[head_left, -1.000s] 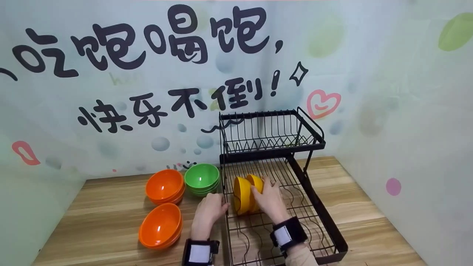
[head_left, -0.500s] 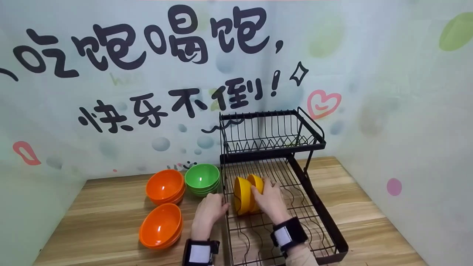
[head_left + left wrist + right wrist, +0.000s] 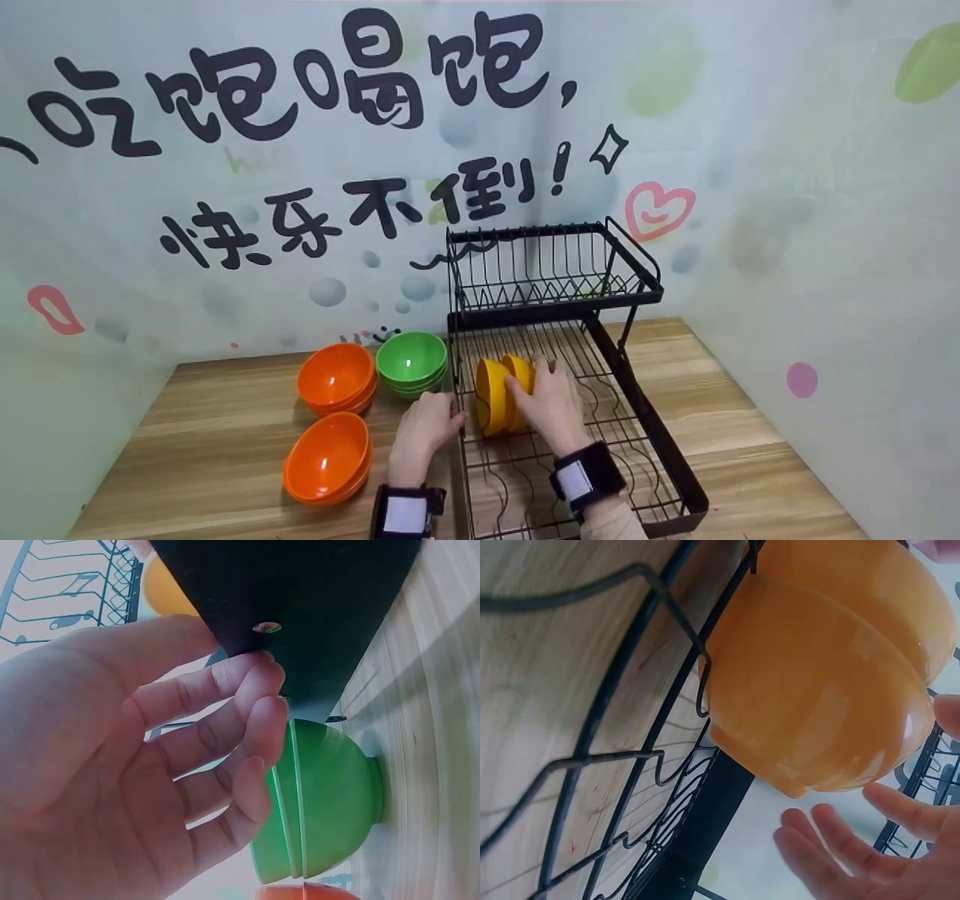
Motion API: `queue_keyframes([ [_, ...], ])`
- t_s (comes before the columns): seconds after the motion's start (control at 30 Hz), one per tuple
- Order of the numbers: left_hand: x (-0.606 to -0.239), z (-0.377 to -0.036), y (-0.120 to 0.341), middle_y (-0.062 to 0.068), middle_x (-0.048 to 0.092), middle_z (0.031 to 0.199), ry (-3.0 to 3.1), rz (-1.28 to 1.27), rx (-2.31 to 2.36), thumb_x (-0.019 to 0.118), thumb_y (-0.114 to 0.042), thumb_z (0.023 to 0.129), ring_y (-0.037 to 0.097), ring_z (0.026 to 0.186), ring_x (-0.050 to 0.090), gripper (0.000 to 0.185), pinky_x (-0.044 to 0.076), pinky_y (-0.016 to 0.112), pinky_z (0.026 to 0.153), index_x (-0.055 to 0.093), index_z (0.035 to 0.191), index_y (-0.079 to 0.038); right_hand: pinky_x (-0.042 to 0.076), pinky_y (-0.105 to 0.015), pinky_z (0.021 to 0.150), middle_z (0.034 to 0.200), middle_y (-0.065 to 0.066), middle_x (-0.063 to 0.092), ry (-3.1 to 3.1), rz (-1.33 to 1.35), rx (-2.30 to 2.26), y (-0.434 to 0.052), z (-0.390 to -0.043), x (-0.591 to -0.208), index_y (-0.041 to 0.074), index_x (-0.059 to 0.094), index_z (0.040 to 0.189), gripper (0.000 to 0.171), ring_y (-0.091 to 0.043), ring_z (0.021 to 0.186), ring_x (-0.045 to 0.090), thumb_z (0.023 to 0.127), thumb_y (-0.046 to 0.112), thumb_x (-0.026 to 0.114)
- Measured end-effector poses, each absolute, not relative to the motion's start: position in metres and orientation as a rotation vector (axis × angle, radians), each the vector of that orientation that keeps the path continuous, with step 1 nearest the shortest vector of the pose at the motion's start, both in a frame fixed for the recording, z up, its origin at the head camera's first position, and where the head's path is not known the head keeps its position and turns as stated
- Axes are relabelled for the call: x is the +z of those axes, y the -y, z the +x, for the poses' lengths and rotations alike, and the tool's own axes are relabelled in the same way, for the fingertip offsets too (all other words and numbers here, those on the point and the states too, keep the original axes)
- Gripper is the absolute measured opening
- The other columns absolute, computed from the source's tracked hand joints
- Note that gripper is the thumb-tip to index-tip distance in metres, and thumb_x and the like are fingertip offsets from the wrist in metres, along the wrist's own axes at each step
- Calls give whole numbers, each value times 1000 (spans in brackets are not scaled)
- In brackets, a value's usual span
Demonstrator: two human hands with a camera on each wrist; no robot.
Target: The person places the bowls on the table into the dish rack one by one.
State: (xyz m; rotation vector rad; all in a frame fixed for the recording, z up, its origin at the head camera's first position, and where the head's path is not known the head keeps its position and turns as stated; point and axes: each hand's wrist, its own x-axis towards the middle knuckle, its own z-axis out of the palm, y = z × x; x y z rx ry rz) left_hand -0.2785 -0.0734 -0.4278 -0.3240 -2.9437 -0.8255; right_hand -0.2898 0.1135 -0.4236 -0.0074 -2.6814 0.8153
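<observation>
The right hand [image 3: 551, 405] partly hides the yellow bowls [image 3: 495, 397], fingers apart; the left hand [image 3: 424, 435] rests slack on the rack [image 3: 637, 420].

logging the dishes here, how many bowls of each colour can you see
yellow plastic bowls on edge in the black wire dish rack: 2
orange plastic bowls: 2 piles, at least 1 each
green plastic bowls: 1 pile of at least 2, by the rims in the left wrist view
total: at least 6 bowls; the exact number in the stacks cannot be told
</observation>
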Motion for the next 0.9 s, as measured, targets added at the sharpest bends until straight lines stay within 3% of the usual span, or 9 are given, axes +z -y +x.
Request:
queue_keyframes([
  [0.23, -431, -284, 72, 6, 58, 67, 2874, -297, -787, 66, -20, 86, 20, 60, 58, 19, 45, 32, 53, 57, 74, -8, 52, -45, 77, 114, -21, 59, 2506, 99, 737, -111, -291, -424, 4, 61, 116, 47, -33, 97, 59, 86, 39, 65],
  [0.47, -438, -290, 71, 18, 66, 93, 2491, -216, -527, 71, -9, 80, 34, 87, 61, 20, 52, 44, 71, 60, 93, 0, 52, -30, 61, 89, -9, 61, 2269, 344, 659, -108, -293, -426, 4, 64, 99, 27, -19, 74, 60, 83, 26, 68],
  [0.63, -443, -294, 71, 19, 64, 104, 2423, -146, -451, 73, -4, 76, 34, 98, 58, 31, 50, 46, 77, 61, 104, 1, 52, -28, 62, 86, -8, 62, 2181, 484, 628, -107, -294, -428, 6, 65, 94, 20, -17, 74, 59, 81, 20, 69],
  [0.9, -448, -304, 78, 17, 69, 98, 2435, -95, -324, 70, 1, 74, 32, 92, 63, 27, 48, 47, 80, 65, 101, 1, 52, -24, 62, 89, -6, 61, 2125, 678, 601, -105, -294, -429, 6, 65, 95, 20, -14, 74, 58, 80, 19, 70],
])
